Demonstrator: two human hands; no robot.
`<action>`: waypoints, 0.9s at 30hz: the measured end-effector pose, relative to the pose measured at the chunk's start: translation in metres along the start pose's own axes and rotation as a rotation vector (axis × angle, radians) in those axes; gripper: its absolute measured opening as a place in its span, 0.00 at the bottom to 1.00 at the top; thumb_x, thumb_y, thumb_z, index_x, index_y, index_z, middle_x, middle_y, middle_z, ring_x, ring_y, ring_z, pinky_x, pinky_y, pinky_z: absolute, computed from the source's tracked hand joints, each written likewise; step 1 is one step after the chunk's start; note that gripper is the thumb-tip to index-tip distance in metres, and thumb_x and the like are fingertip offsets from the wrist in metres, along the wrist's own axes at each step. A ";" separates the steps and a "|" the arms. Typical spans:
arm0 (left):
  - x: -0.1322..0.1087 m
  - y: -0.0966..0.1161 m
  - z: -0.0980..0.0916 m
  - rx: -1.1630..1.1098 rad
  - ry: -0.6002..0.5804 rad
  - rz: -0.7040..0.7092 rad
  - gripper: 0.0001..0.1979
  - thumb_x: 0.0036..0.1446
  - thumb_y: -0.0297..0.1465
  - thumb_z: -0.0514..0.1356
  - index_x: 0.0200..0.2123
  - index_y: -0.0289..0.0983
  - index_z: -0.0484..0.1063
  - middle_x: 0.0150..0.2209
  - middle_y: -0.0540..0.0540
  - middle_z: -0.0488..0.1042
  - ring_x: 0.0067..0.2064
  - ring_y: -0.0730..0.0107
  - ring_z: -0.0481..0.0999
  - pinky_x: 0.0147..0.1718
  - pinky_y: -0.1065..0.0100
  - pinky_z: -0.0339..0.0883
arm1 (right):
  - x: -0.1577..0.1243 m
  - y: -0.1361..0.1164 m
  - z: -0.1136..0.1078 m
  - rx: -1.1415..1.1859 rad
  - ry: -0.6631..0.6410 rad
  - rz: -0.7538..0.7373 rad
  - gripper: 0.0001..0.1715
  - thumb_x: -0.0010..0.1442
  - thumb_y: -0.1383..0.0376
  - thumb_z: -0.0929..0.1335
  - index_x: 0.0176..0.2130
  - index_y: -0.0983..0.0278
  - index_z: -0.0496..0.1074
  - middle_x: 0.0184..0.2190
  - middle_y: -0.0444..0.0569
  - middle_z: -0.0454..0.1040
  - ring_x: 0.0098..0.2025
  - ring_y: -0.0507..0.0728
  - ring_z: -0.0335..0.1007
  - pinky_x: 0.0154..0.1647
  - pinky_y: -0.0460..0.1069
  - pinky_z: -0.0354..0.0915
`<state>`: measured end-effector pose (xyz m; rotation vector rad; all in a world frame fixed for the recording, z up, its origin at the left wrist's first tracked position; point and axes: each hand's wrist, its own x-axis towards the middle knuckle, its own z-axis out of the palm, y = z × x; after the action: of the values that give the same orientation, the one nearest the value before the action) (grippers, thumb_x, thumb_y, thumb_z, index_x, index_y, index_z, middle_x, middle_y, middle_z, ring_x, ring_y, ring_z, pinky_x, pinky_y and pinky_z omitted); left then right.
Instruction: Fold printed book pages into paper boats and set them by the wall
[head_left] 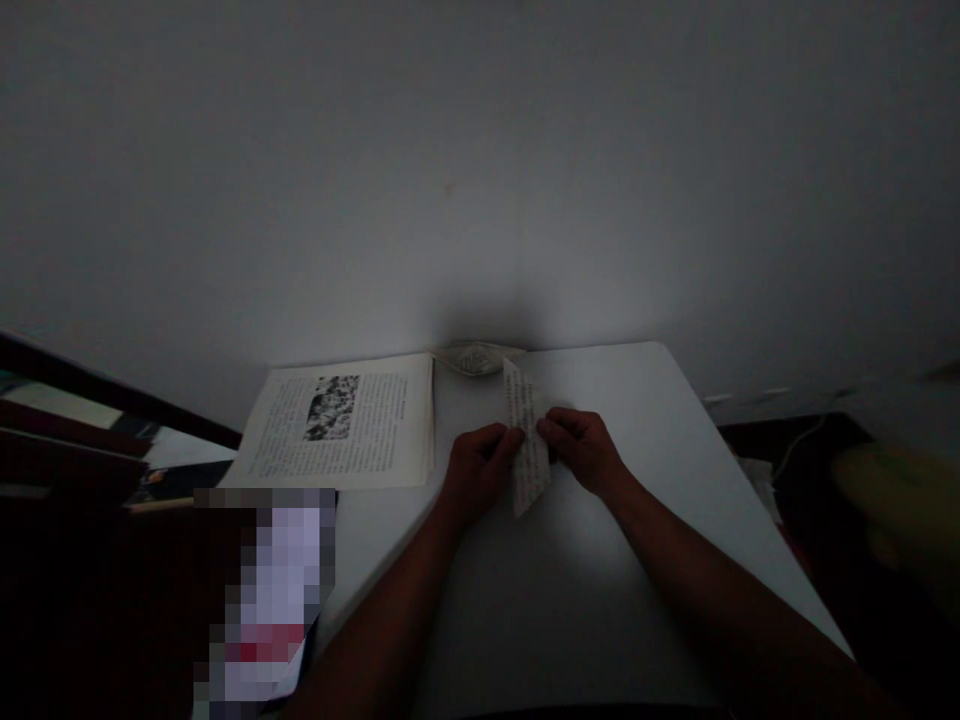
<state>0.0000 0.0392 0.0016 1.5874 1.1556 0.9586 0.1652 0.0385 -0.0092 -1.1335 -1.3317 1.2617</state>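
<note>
Between my two hands is a narrow strip of folded printed paper, with slanted ends at top and bottom, held above the white table. My left hand pinches its left edge between thumb and fingers. On the opposite edge, my right hand is closed with its fingertips on the paper. Behind the strip, against the wall, lies another folded paper piece with print on it.
A stack of printed pages with a black-and-white picture lies at the table's left back. The white table meets a grey wall. A pixelated screen-like object is at lower left. Dark furniture stands left; a cable hangs right.
</note>
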 end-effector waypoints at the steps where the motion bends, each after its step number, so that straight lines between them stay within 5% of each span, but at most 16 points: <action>1: 0.000 0.000 0.000 -0.006 0.014 -0.001 0.20 0.56 0.42 0.55 0.20 0.33 0.66 0.19 0.53 0.61 0.23 0.77 0.60 0.22 0.74 0.54 | 0.000 0.000 0.000 -0.011 -0.016 -0.001 0.21 0.55 0.54 0.67 0.19 0.65 0.64 0.15 0.40 0.62 0.18 0.47 0.56 0.19 0.44 0.54; 11: -0.001 0.001 0.000 -0.060 0.004 -0.007 0.20 0.55 0.43 0.57 0.22 0.33 0.71 0.22 0.49 0.70 0.25 0.73 0.68 0.25 0.72 0.62 | -0.001 0.004 -0.002 0.086 -0.043 -0.013 0.19 0.56 0.57 0.67 0.21 0.65 0.67 0.16 0.40 0.63 0.19 0.47 0.57 0.20 0.44 0.55; 15: -0.003 0.000 -0.003 -0.131 0.075 -0.031 0.18 0.55 0.42 0.57 0.23 0.33 0.72 0.20 0.51 0.67 0.22 0.76 0.64 0.22 0.73 0.58 | 0.001 0.006 0.000 0.172 0.023 -0.084 0.11 0.54 0.59 0.69 0.36 0.63 0.70 0.23 0.42 0.69 0.22 0.48 0.61 0.23 0.45 0.59; 18: -0.004 -0.001 -0.003 -0.153 0.120 -0.035 0.18 0.54 0.42 0.58 0.22 0.33 0.72 0.18 0.52 0.65 0.21 0.77 0.61 0.19 0.74 0.55 | 0.001 0.004 0.003 0.084 0.038 -0.175 0.19 0.50 0.63 0.71 0.44 0.59 0.69 0.34 0.45 0.70 0.26 0.48 0.62 0.26 0.45 0.61; 22: -0.004 0.000 -0.001 -0.142 0.104 -0.012 0.20 0.54 0.42 0.58 0.18 0.34 0.67 0.16 0.53 0.61 0.19 0.78 0.58 0.18 0.73 0.52 | 0.002 0.002 0.002 -0.088 0.072 -0.285 0.13 0.50 0.62 0.72 0.38 0.59 0.74 0.40 0.47 0.66 0.27 0.48 0.61 0.26 0.46 0.61; 27: -0.005 0.000 -0.004 -0.132 0.181 0.068 0.25 0.58 0.44 0.52 0.15 0.34 0.65 0.14 0.54 0.57 0.18 0.78 0.56 0.18 0.73 0.52 | 0.002 0.002 0.000 -0.081 0.108 -0.255 0.09 0.48 0.59 0.73 0.28 0.62 0.74 0.34 0.46 0.66 0.27 0.49 0.62 0.26 0.46 0.61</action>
<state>-0.0056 0.0350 0.0022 1.4655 1.1408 1.2187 0.1648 0.0406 -0.0110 -1.0352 -1.4060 0.9568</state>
